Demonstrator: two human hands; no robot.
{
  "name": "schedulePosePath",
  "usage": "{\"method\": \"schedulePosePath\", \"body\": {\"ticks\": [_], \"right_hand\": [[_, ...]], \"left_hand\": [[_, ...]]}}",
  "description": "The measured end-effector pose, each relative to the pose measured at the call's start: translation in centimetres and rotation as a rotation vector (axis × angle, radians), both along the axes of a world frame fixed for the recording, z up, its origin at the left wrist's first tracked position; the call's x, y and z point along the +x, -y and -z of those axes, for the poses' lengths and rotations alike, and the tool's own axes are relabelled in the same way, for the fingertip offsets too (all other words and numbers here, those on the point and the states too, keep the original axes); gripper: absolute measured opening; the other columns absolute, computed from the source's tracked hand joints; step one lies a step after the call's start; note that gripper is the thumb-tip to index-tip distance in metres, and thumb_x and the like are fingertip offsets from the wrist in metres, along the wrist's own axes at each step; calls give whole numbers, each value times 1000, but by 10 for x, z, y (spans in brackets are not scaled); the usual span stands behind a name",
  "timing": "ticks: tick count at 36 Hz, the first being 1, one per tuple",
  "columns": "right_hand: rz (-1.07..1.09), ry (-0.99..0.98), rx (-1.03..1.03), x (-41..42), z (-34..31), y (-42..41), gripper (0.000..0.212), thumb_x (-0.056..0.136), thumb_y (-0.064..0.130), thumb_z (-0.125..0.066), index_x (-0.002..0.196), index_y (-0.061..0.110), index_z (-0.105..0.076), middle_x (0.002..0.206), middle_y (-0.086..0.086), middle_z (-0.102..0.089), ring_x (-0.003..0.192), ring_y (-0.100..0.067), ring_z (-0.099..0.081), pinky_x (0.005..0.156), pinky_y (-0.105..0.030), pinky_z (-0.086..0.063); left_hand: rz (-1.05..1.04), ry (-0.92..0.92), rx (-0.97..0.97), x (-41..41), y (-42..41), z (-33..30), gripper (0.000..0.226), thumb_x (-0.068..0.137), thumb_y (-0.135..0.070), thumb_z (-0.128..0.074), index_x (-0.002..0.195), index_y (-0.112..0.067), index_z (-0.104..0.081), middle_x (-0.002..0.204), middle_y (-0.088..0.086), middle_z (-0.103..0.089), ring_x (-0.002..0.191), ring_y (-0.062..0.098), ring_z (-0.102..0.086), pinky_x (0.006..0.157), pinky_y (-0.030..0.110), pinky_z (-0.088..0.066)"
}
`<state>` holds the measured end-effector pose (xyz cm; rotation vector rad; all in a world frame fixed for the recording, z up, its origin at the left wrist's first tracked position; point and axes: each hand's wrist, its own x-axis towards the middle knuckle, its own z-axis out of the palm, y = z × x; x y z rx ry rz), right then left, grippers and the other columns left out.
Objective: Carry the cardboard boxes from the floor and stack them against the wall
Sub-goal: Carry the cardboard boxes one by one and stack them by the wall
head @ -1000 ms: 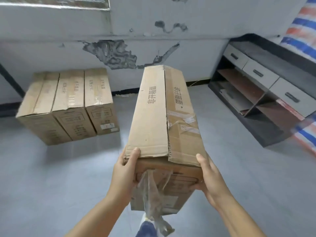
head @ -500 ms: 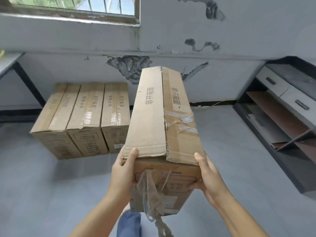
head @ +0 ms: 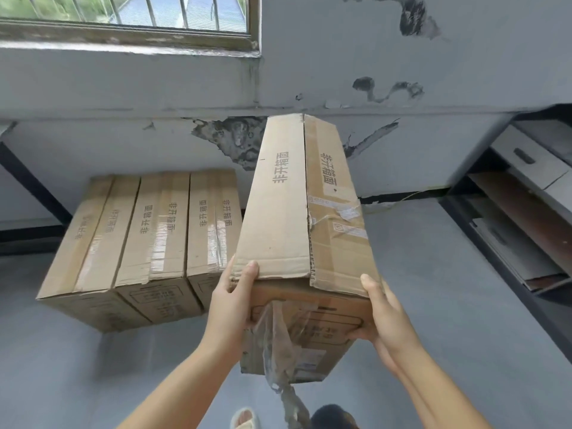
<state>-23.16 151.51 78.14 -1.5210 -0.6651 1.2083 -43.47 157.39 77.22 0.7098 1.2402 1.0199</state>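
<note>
I carry a long cardboard box (head: 288,212) in the air, its far end pointing at the wall. My left hand (head: 232,301) grips its near left corner, thumb on the top flap. My right hand (head: 382,317) grips the near right corner, fingers curled round the end face. Torn clear plastic (head: 278,345) hangs from the near end. Three similar boxes (head: 148,239) lie side by side on the floor against the wall, to the left of the carried box.
A grey wall with peeling paint (head: 235,140) stands ahead, a barred window (head: 130,17) above it. A dark shelf unit with drawers (head: 523,212) lines the right side. A dark table leg (head: 34,184) slants at the left. Grey floor (head: 433,274) lies between.
The wall and the three boxes have come nearer and shifted right in view, and the window has come into sight. Both hands keep the same grip on the carried box.
</note>
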Motion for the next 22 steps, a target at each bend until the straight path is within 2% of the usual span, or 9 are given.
{"method": "schedulePosePath", "body": {"ticks": [2, 6, 9, 13, 15, 17, 18, 20, 22], "right_hand": [[-5, 7, -8, 8, 4, -20, 27, 98, 36, -47, 122, 29, -57, 115, -5, -70, 104, -23, -66, 76, -39, -51], [-43, -7, -60, 27, 13, -62, 29, 99, 33, -42, 124, 29, -56, 111, -5, -70, 94, -21, -67, 58, -33, -51], [-86, 13, -109, 46, 23, -94, 27, 100, 34, -41, 121, 31, -57, 105, -2, -71, 84, -17, -68, 54, -35, -50], [-156, 18, -163, 78, 41, -141, 28, 96, 40, -47, 122, 34, -56, 109, 2, -71, 95, -20, -67, 68, -44, -50], [-184, 8, -179, 95, 47, -167, 50, 80, 53, -58, 126, 33, -55, 116, 3, -69, 109, -21, -63, 84, -47, -50], [-221, 17, -210, 113, 57, -196, 68, 67, 60, -57, 129, 34, -53, 121, 5, -67, 115, -20, -60, 90, -48, -49], [-236, 24, -230, 121, 64, -210, 64, 71, 59, -57, 129, 35, -52, 121, 6, -66, 115, -20, -60, 88, -49, -49], [-264, 27, -263, 133, 80, -238, 40, 90, 48, -52, 129, 37, -51, 119, 7, -67, 111, -20, -62, 83, -52, -52], [-290, 34, -273, 141, 100, -269, 32, 99, 38, -41, 130, 38, -50, 119, 8, -66, 106, -18, -63, 74, -49, -54]], "left_hand": [[-3, -6, -18, 5, -17, 5, 43, 91, -40, -58, 133, -35, -52, 111, -8, -70, 97, 13, -68, 67, 34, -51], [-38, -17, -62, 22, -50, 20, 46, 91, -40, -58, 136, -35, -49, 112, -8, -68, 94, 11, -67, 77, 42, -54], [-88, -19, -100, 40, -75, 30, 42, 92, -38, -57, 133, -36, -52, 101, -10, -70, 84, 11, -67, 71, 41, -50], [-155, -27, -155, 69, -110, 49, 43, 90, -41, -59, 133, -38, -52, 104, -7, -71, 90, 18, -68, 70, 43, -49], [-181, -36, -185, 87, -128, 58, 40, 91, -41, -58, 130, -39, -54, 103, -8, -71, 94, 21, -67, 70, 43, -48], [-209, -38, -213, 104, -148, 69, 35, 92, -39, -57, 127, -38, -56, 99, -11, -73, 92, 18, -67, 72, 45, -50], [-216, -43, -229, 111, -160, 75, 35, 92, -39, -56, 127, -38, -56, 98, -12, -73, 91, 16, -67, 73, 47, -52], [-231, -51, -252, 120, -185, 88, 37, 92, -40, -56, 129, -37, -55, 105, -11, -71, 97, 17, -66, 80, 52, -53], [-256, -64, -254, 127, -212, 107, 34, 93, -38, -55, 127, -36, -56, 110, -12, -69, 104, 17, -64, 91, 55, -50]]}}
